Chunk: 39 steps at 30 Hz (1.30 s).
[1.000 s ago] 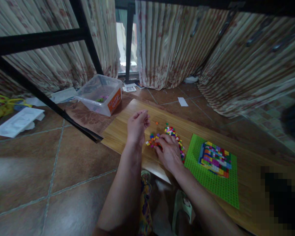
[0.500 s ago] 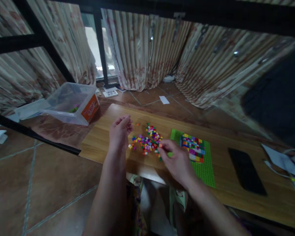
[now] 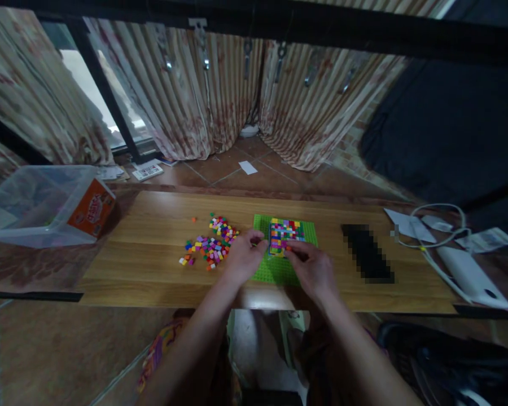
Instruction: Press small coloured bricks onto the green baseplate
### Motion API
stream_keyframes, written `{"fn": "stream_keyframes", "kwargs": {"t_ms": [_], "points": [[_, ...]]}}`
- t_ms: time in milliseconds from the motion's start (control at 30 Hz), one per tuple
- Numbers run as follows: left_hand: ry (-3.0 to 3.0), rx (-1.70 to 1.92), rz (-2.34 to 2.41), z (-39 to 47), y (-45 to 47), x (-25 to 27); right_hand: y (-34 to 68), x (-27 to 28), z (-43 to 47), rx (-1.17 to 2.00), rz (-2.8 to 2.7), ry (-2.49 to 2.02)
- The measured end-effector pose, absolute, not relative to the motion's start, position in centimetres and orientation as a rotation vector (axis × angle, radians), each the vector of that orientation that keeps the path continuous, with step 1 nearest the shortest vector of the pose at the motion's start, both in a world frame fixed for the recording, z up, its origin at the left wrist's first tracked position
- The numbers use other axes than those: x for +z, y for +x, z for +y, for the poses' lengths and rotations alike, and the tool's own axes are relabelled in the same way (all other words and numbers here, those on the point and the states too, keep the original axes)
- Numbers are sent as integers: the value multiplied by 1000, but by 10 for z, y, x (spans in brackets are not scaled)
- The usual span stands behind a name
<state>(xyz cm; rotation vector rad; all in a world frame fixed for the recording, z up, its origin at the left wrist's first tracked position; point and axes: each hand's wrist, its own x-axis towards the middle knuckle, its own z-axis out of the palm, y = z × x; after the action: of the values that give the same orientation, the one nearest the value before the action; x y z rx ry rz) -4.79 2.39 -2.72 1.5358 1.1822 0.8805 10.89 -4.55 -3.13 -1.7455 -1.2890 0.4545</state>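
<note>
We see, as the broadest element, striped curtains [image 3: 186,113] hanging behind a long wooden table [image 3: 127,259]. A clear tub [image 3: 29,235] with an orange label stands at the table's left end. On the table lies a green plate [image 3: 279,273]; to its left spreads a loose pile [image 3: 214,248] of coloured bricks. We find our left hand [image 3: 248,255] over the plate's left side, its fingers curled toward the thumb, and our right hand [image 3: 315,268] over its near right part, thumb and forefinger drawn together; at this scale we cannot tell whether either hand's fingertips close on a brick. A black phone [image 3: 368,254] lies farther right. Between our hands, on the plate, sits a many-coloured mosaic [image 3: 284,230], our right fingertips at its near edge. Smallest, an orange brick [image 3: 194,219] lies apart, beyond the pile.
</note>
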Motion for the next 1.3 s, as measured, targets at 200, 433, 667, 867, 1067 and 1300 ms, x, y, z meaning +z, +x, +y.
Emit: {"fn": "stream_keyframes", "kwargs": {"t_ms": [200,433,667,867,1067,1300], "points": [[1651,733,1214,22,-30,-32,108,-29,-42,328,-1459,-1844],[1628,716,1242,25,-24,-33,104,-28,-40,350,-1568,-1778],[1633,702,1265,24,-24,-33,104,-25,-40,427,-1467,-1815],[1674,646,1370,21,-20,-26,105,-22,-40,505,-1387,-1829],[1664,651,1401,21,-16,-25,104,-20,-41,482,-1390,-1804],[1676,655,1406,19,-13,-26,105,-22,-43,448,-1415,-1821]]}}
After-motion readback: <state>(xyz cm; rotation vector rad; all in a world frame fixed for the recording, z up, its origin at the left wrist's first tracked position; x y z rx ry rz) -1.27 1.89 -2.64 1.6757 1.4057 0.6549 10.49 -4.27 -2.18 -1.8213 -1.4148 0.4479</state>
